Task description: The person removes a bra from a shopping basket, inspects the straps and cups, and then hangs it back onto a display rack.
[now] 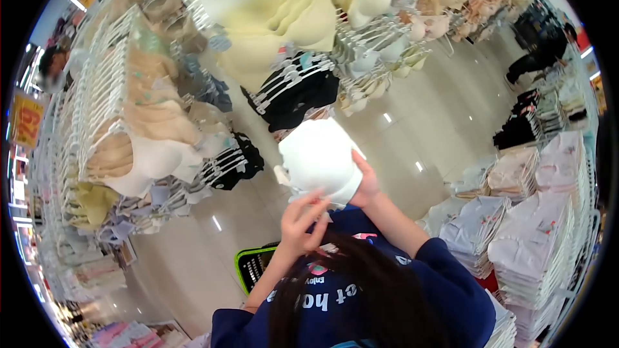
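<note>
A white moulded-cup bra, folded with its cups outward, is held in front of my chest. My right hand is closed on its right edge, with the thumb along the near side. At the lower left edge, the bent fingers of my left hand pinch the bra's lower border. A small pale loop or strap end sticks out on the bra's left side. What lies under my left fingertips is partly hidden.
Racks of hanging beige bras stand at left, pale yellow bras ahead, and black garments below them. Stacked light garments are at right. A green-rimmed black basket is by my left forearm. A person is far right.
</note>
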`<state>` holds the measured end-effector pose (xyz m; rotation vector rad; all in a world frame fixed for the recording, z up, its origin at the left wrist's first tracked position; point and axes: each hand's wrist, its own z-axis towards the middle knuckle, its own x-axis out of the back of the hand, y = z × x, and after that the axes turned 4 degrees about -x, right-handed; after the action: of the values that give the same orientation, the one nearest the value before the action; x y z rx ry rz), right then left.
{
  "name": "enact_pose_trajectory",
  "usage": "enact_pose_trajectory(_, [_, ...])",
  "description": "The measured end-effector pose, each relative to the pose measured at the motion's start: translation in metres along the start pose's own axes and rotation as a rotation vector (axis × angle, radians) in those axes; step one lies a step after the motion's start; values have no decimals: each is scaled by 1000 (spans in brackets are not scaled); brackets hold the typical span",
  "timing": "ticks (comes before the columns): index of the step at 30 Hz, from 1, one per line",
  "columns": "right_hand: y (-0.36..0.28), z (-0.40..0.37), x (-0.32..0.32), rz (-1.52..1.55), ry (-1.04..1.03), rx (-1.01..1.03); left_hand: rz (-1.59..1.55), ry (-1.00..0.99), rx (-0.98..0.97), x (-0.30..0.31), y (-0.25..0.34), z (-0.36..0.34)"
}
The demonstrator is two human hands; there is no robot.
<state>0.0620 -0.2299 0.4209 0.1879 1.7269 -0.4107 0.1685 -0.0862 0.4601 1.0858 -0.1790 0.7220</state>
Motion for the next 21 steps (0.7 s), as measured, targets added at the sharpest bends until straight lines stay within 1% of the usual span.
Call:
enact_pose_trajectory(1, [-8, -7, 1, -22, 23, 57, 50, 93, -21, -2, -2, 6])
enact_pose_trajectory(2, [-17, -14, 6, 22, -16, 93, 100, 187, -34, -3, -4, 16])
enact_pose_trajectory(3, [-27, -21, 12, 69, -53, 124, 147, 190, -36, -2, -5, 26])
enact_pose_trajectory(4, [-35, -26, 18, 115, -88, 150, 114, 189, -3, -3, -11, 33])
enact_pose_trajectory(5, [-44, -30, 22, 110, -57, 184, 59, 154, 51, -4, -17, 39])
enact_pose_trajectory(8, [-73, -36, 32, 131, -111, 288, -181, 50, 204, -19, -33, 62])
enact_pose_trajectory(9, [-84, -37, 33, 110, -67, 306, -276, 14, 250, -27, -39, 70])
enact_pose_trajectory(10, [-96, -39, 33, 102, -88, 300, -367, -99, 311, -36, -46, 78])
enact_pose_trajectory(12, [-121, -44, 33, 84, -133, 307, -649, -176, 392, -70, -65, 92])
enact_pose_trajectory(13, [-133, -48, 35, 97, -138, 310, -715, -220, 466, -87, -68, 101])
enact_pose_trajectory(14, [-146, -52, 36, 111, -142, 319, -704, -274, 477, -101, -68, 109])
enact_pose_trajectory(16, [-171, -66, 42, 160, -122, 356, -449, -412, 416, -133, -82, 118])
enact_pose_trajectory(19, [-209, -87, 59, 237, -79, 445, -712, -530, 577, -172, -92, 144])
enact_pose_trajectory(21, [-234, -103, 69, 255, -70, 504, -653, -530, 540, -200, -94, 156])
